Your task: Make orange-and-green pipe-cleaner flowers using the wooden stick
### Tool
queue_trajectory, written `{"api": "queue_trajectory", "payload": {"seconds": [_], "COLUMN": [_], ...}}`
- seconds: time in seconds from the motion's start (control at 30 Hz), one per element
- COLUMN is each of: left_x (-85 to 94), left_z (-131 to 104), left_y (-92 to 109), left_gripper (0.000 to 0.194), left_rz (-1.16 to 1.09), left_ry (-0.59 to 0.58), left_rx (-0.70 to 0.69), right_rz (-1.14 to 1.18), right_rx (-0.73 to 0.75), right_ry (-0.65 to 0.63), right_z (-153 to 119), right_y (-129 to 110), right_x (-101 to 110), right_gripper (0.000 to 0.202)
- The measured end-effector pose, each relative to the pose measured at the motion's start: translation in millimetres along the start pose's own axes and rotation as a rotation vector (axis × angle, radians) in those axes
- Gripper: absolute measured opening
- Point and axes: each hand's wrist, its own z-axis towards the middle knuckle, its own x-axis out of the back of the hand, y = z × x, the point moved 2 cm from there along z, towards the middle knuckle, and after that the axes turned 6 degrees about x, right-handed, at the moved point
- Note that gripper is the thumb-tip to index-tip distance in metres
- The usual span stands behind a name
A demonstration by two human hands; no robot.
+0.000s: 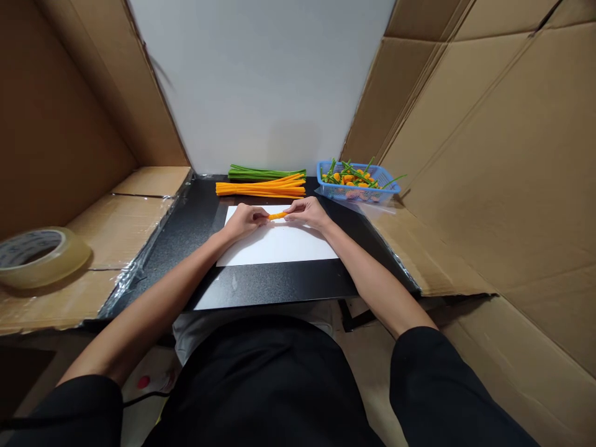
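Observation:
Between my two hands is a short, fuzzy orange pipe cleaner piece (278, 216), thick as if folded or twisted. My left hand (249, 220) pinches its left end, and my right hand (308, 212) pinches the other end. Both hands are just over a white sheet (274, 245) on the black table. Behind them lies a bundle of orange pipe cleaners (261, 187), with a bundle of green pipe cleaners (265, 173) just beyond it. The fingertips hide the ends of the held piece.
A blue plastic basket (358, 191) at the back right holds small orange pieces with green stems, some poking over its rim. On cardboard at the left lies a roll of clear tape (69, 257). Cardboard walls (503, 149) flank the black table (279, 285); a white panel stands behind.

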Motion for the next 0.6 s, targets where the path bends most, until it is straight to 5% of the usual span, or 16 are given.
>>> {"api": "queue_trajectory", "payload": {"seconds": [0.6], "left_x": [-15.3], "left_z": [-9.1], "left_y": [11.4], "left_gripper": [0.022], "left_rz": [0.130], "left_ry": [0.101], "left_rx": [-0.036], "right_rz": [0.050], "right_rx": [-0.005], "right_ry": [0.026], "right_z": [-9.4], "right_y": [-9.9], "right_x": [-24.9], "right_gripper": [0.020]}}
